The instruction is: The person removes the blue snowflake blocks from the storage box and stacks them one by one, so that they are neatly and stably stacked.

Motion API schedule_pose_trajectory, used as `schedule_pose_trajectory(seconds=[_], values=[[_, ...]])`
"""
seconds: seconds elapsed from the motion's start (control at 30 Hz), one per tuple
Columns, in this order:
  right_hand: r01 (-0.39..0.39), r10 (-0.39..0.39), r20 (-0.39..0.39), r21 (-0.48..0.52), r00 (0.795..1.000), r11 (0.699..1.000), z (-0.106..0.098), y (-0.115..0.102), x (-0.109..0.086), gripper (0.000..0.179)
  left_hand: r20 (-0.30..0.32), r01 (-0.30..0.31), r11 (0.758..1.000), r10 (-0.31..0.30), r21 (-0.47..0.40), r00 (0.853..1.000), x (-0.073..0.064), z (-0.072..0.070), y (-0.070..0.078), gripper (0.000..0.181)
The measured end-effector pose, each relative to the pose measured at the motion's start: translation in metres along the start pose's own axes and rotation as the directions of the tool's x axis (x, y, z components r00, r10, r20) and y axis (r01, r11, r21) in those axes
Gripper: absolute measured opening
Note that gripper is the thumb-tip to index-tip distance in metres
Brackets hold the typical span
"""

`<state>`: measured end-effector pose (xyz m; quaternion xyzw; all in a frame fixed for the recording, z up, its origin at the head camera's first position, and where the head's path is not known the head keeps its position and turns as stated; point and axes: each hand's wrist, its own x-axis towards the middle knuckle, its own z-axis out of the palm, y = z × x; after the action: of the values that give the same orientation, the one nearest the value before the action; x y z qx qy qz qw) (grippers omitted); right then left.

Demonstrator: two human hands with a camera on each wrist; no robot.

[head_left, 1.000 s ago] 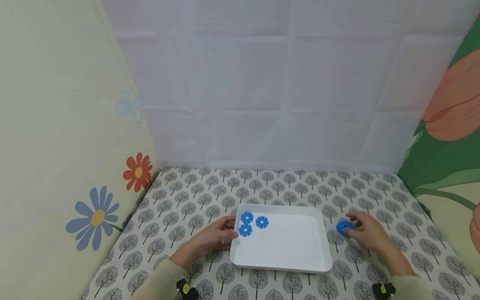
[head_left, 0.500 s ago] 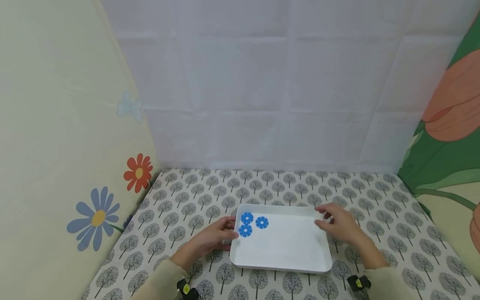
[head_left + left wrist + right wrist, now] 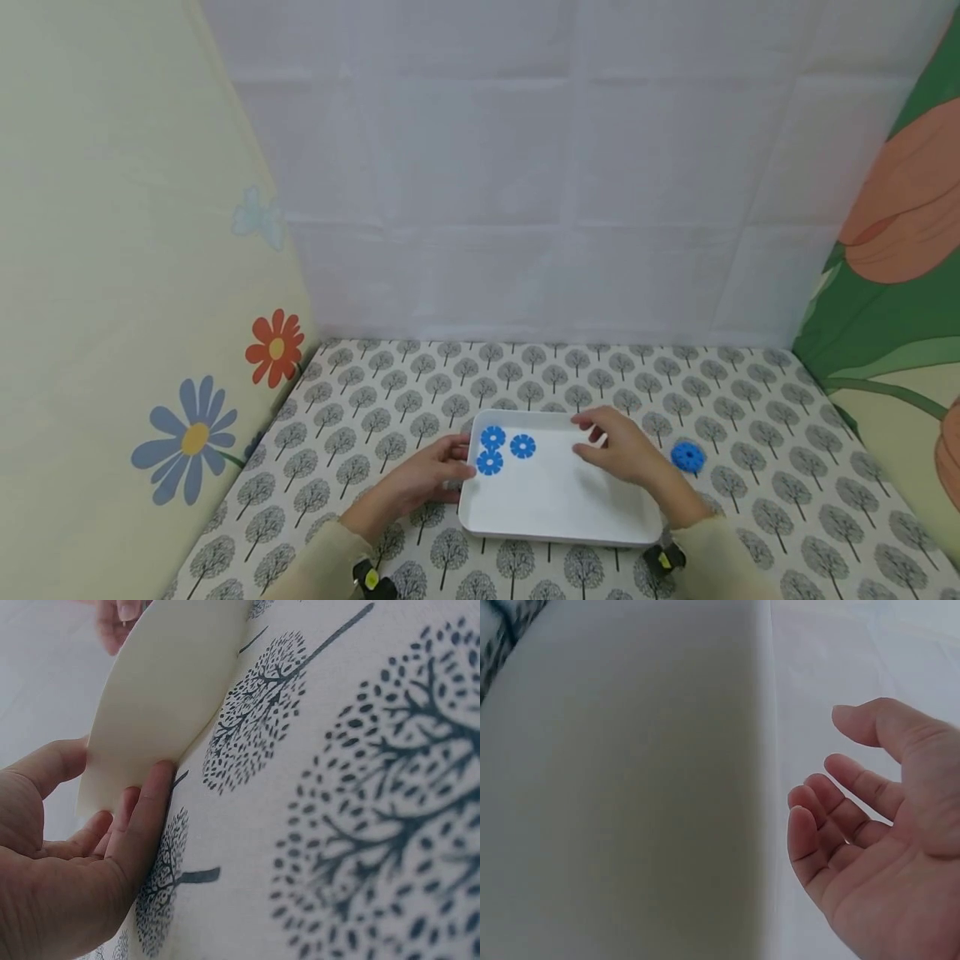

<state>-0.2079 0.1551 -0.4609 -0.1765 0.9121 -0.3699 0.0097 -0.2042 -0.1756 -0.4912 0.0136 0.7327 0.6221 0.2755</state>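
A shallow white tray (image 3: 562,500) lies on the cloth, with three blue notched discs (image 3: 522,446) at its back left. My left hand (image 3: 427,477) holds the tray's left end; in the left wrist view its thumb is at the rim and its fingers (image 3: 150,802) lie along the outer wall. Over the right half of the tray is my right hand (image 3: 618,450), fingers loosely bent and nothing between them. The right wrist view shows that palm (image 3: 900,900) bare. To the right of the tray sits a small pile of blue discs (image 3: 687,457).
A tree-printed cloth (image 3: 420,383) covers the table. White sheeting (image 3: 480,208) hangs behind it, and flower-painted panels stand at the left and right sides. Each wrist wears a small black device, such as the right wrist camera (image 3: 663,558).
My right hand has left the blue pile and moved left over the tray, so the pile is in view again. The left hand and tray stay in place.
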Motion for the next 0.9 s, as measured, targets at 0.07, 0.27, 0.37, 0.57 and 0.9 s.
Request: schedule_pose_trajectory(seconds=[0.07,0.27,0.37,0.57,0.9], values=[[0.002,-0.003,0.01,0.022,1.0,1.0,0.006,-0.004,0.002,0.039,0.003,-0.003,1.0,0.003,-0.001,1.0,0.0,0.0,0.0,0.075],[-0.014,0.012,0.028,0.077,1.0,0.997,0.025,-0.013,0.01,0.04,-0.001,0.003,1.0,-0.003,-0.006,1.0,0.002,0.0,-0.001,0.075],[-0.029,0.025,0.039,0.106,0.999,0.994,0.033,-0.015,0.013,0.041,-0.004,0.007,1.0,-0.007,-0.004,1.0,0.002,-0.001,-0.001,0.074],[-0.06,0.052,0.065,0.124,0.997,0.99,0.049,-0.02,0.021,0.044,0.0,0.006,1.0,-0.006,0.002,1.0,0.003,-0.002,-0.001,0.073],[-0.169,0.166,0.096,0.028,0.981,0.985,0.075,-0.023,0.031,0.047,0.01,0.011,1.0,-0.01,-0.008,1.0,0.005,-0.003,-0.002,0.074]])
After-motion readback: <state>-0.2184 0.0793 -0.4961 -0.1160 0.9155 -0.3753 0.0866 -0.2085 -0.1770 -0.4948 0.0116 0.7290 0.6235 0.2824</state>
